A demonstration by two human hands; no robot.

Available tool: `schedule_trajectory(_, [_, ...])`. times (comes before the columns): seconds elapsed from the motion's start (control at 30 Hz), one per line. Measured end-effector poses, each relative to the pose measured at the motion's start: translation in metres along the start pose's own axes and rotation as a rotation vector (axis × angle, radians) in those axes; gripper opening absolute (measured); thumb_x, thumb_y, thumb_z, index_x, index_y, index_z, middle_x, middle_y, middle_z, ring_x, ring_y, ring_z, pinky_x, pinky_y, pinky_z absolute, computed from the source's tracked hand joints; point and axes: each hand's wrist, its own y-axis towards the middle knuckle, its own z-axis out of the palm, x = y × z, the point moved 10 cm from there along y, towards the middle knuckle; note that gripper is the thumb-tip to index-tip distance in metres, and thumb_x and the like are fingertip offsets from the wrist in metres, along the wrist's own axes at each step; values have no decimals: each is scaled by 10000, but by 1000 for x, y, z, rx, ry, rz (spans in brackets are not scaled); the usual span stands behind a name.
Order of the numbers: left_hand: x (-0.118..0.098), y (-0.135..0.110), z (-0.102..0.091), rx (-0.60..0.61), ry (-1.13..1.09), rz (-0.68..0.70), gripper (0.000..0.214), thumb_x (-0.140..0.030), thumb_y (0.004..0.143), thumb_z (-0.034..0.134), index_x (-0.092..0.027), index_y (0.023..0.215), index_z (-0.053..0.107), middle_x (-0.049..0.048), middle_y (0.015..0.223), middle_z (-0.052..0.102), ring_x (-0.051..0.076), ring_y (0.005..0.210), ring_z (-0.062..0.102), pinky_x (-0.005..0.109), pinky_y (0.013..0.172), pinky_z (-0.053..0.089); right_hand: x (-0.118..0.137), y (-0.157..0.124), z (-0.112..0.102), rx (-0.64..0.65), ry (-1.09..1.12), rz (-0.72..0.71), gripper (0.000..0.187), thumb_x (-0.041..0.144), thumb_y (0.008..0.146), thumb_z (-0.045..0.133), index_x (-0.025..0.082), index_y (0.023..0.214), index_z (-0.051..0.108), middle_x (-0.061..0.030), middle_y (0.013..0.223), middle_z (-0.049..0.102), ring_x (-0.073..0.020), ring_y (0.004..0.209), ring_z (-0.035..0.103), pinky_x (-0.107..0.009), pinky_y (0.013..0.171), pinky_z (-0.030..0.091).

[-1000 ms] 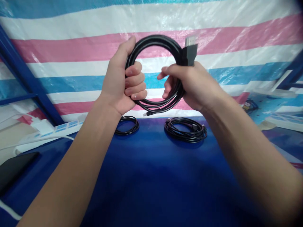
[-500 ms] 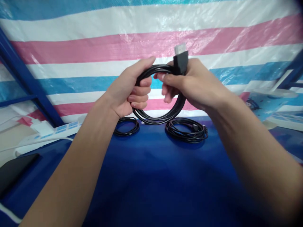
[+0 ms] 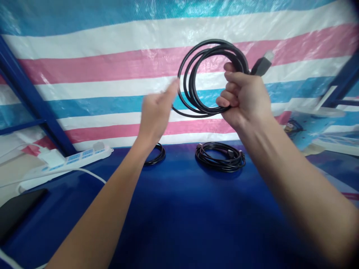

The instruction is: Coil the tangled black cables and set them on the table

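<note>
My right hand (image 3: pixel 245 97) is closed round a coiled black cable (image 3: pixel 196 80), held up in front of the striped tarp. The cable's plug (image 3: pixel 262 64) sticks out up and to the right of that hand. My left hand (image 3: pixel 157 112) is just left of the coil, apart from it or barely touching, blurred by motion with a finger stretched toward the loops. Below, two smaller black cable coils lie on the blue surface: one (image 3: pixel 157 155) partly hidden behind my left wrist, the other (image 3: pixel 220 157) under my right hand.
A white power strip (image 3: pixel 75 158) with a white cord lies at the left on the blue table (image 3: pixel 179 216). A dark flat object (image 3: pixel 17 211) sits at the left edge. A blue frame post (image 3: pixel 33 101) slants along the left. A striped tarp (image 3: pixel 112 63) forms the back.
My left hand has let go of the coil and pulled back leftward. My right hand has lifted the coil up and to the right, holding it alone.
</note>
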Motion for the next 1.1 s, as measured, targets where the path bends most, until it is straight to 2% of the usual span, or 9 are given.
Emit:
schedule_trajectory(0.1, [48, -20, 49, 466, 93, -216, 381, -491, 739, 672, -186, 566, 524, 2, 548, 509, 103, 489, 467, 228, 451, 315, -9, 6, -7, -23, 64, 67, 203, 40, 876, 414, 181, 794, 535, 99, 457, 102, -81, 370, 83, -184, 324, 175])
schedule_trajectory(0.2, [47, -31, 70, 579, -115, -204, 283, -399, 724, 717, -214, 926, 646, 51, 954, 677, 192, 933, 623, 267, 741, 470, -28, 5, 0, 20, 85, 187, 201, 24, 878, 392, 157, 795, 517, 108, 458, 110, -60, 355, 80, -161, 324, 157])
schedule_trajectory(0.3, [14, -26, 73, 523, -411, -91, 231, -301, 820, 620, -254, 1046, 635, -2, 1015, 680, 167, 1137, 554, 270, 938, 415, -40, 3, 3, -6, 30, 179, 193, 11, 851, 393, 149, 791, 513, 110, 450, 161, -44, 354, 111, -148, 330, 163])
schedule_trajectory(0.43, [3, -12, 53, 266, -634, -189, 101, -240, 850, 553, -187, 828, 636, -19, 784, 620, 96, 846, 619, 200, 758, 479, -43, -3, 4, -61, -153, 25, 176, 20, 799, 396, 168, 792, 492, 100, 459, 239, -51, 358, 211, -169, 349, 229])
schedule_trajectory(0.5, [18, -9, 42, 146, -616, -342, 73, -227, 822, 569, -172, 775, 584, -59, 580, 449, 51, 523, 498, 180, 553, 447, -44, -7, 8, -50, -242, -32, 177, 32, 783, 393, 175, 807, 494, 93, 484, 280, -55, 360, 256, -184, 360, 270])
schedule_trajectory(0.6, [52, -11, 22, 18, -412, -523, 32, -180, 803, 561, -171, 833, 554, -98, 512, 255, 34, 385, 291, 172, 429, 358, -51, -13, 18, 11, -340, -71, 168, 52, 780, 435, 177, 809, 543, 71, 539, 374, -54, 386, 336, -188, 387, 319])
schedule_trajectory(0.73, [105, -22, -11, -73, -145, -651, 120, -191, 861, 539, -138, 968, 554, -67, 595, 431, 50, 456, 410, 187, 465, 410, -99, -18, 29, 124, -499, 69, 77, 128, 860, 512, 157, 875, 582, 42, 641, 491, -59, 451, 437, -176, 419, 370])
schedule_trajectory(0.9, [164, -43, -66, -44, 292, -747, 314, -332, 882, 568, -154, 1141, 568, 77, 1090, 607, 176, 909, 616, 352, 757, 543, -206, -22, 35, 238, -700, 420, 252, 313, 939, 552, 112, 1089, 574, -60, 972, 601, -136, 775, 605, -287, 661, 539])
schedule_trajectory(1.1, [198, -50, -103, 50, 682, -771, 350, -322, 867, 591, -171, 1181, 562, 90, 1192, 579, 222, 1055, 586, 411, 866, 514, -263, -19, 47, 307, -966, 403, 311, 313, 926, 568, 141, 1185, 553, -95, 1152, 569, -206, 984, 592, -394, 828, 521])
